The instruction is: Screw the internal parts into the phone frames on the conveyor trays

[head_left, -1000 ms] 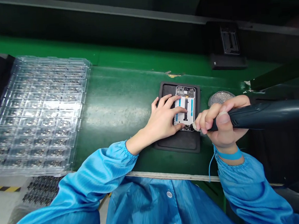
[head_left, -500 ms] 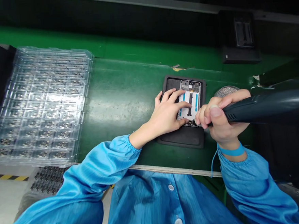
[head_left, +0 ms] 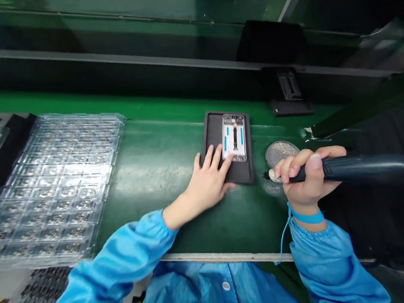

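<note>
A phone frame (head_left: 235, 143) with white and blue strips lies in a black holder tray (head_left: 211, 131) on the green belt. My left hand (head_left: 209, 181) lies flat with its fingers stretched out on the tray's near edge, fingertips touching the phone's lower left corner. My right hand (head_left: 305, 176) is wrapped round a dark electric screwdriver (head_left: 362, 168), held level to the right of the tray, its tip pointing left. A round dish of small screws (head_left: 280, 152) sits just behind that tip.
A stack of clear plastic blister trays (head_left: 62, 179) with small parts fills the left of the belt. Another black holder (head_left: 287, 90) with a part stands on the far rail. The belt's metal front edge (head_left: 230, 256) runs just before my blue coat.
The tray with the phone has slid away from me along the belt. My left hand went from pressing on the phone to lying flat at its near edge. The screwdriver tip has lifted off the phone.
</note>
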Demonstrator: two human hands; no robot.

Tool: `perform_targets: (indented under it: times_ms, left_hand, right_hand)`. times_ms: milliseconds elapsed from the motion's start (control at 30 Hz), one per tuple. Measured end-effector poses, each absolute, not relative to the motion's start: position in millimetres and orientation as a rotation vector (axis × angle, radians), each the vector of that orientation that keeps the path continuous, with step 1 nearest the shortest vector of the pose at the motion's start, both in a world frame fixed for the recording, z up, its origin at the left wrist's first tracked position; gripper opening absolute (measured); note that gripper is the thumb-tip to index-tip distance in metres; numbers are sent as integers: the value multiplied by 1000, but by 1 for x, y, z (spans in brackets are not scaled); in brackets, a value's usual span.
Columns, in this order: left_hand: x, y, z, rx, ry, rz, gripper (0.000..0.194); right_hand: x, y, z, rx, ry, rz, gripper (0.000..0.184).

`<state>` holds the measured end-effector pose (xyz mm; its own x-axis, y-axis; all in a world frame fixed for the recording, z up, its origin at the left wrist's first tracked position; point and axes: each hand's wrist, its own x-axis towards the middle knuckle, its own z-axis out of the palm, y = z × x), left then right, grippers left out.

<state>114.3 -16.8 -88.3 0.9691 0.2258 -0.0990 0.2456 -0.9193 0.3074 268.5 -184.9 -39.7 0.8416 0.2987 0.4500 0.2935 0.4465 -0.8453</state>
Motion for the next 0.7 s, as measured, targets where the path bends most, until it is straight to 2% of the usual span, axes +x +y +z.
perform_targets:
  times_ms: [167, 267, 333, 500, 567, 633, 700]
  left_hand:
    - [220, 44, -82, 2701, 742, 228, 75]
    - [254, 47, -77, 2556, 827, 386, 84]
    - [265, 28, -70, 2400, 717, 410, 80]
    - [281, -76, -33, 2149, 209, 228, 47]
    - [289, -123, -9, 2046, 47, 30, 62]
    - [300, -162, 16, 1995, 0, -183, 94]
    - [310, -189, 35, 2015, 20, -314, 116]
  right_hand:
    - [276, -181, -38, -1184, -550, 6, 45]
    - [276, -181, -41, -1190, -559, -20, 46]
    - [269, -190, -42, -1208, -583, -67, 42]
    - [220, -247, -34, -1185, -706, -310, 27]
    - [200, -275, -26, -1212, -730, -477, 27]
    - [188, -301, -18, -1272, -732, -583, 26]
    - [182, -320, -11, -1315, -718, -626, 28]
